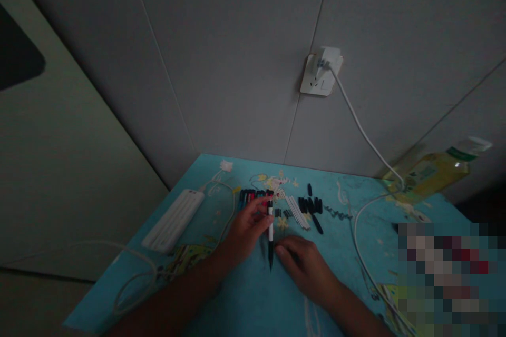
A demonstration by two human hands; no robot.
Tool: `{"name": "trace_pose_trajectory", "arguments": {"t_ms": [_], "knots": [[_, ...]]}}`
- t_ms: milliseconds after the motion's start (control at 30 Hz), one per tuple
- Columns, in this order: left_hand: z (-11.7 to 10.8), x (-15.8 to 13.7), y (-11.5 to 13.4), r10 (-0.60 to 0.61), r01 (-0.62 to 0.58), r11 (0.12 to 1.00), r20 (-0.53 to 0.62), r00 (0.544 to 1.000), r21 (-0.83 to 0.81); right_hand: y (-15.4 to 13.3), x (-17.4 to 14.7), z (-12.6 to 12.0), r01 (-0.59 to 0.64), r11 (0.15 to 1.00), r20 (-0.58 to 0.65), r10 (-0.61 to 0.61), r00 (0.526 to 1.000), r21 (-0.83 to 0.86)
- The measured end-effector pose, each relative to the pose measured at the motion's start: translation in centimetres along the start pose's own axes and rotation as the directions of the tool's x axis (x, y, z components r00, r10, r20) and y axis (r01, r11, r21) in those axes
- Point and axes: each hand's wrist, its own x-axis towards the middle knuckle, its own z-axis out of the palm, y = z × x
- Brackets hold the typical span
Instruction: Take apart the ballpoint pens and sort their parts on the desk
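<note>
The person's two forearms (177, 295) lay nearest the camera, reaching in from the bottom edge. Beyond them rose a grey wall (237, 63), and against it stood the blue table (253, 305) with its printed pattern. At the table's far right a bottle (435, 176) of yellow liquid leaned, and on the left lay a white power strip (174, 221).

The left hand (253, 224) was gripping the pen (271, 234), thumb and fingers closed about its upper half. The right hand (301, 260) rested just right of the pen's lower end, fingers loosely curled; whether it held anything small could not be told.

The pen was between the two hands, over the middle of the table. Its long axis ran from the wall side toward the person, the dark tip pointing at them. The left hand was the one in contact; the right was the nearer to the tip, with a slight gap showing. Whether the pen touched the table was unclear.

Past the hands lay a row of dark barrels (247, 197) with red and blue on them, then white rods (297, 211), and right of those, short black pieces (310, 205).
</note>
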Motion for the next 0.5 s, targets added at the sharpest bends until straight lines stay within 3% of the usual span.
{"name": "trace_pose_trajectory", "arguments": {"t_ms": [500], "knots": [[0.32,-0.53,-0.05,-0.015,0.014,0.999,0.019,1.0,0.049,-0.6,0.0,0.17,0.01,0.997,0.047,-0.014,0.999,0.073]]}}
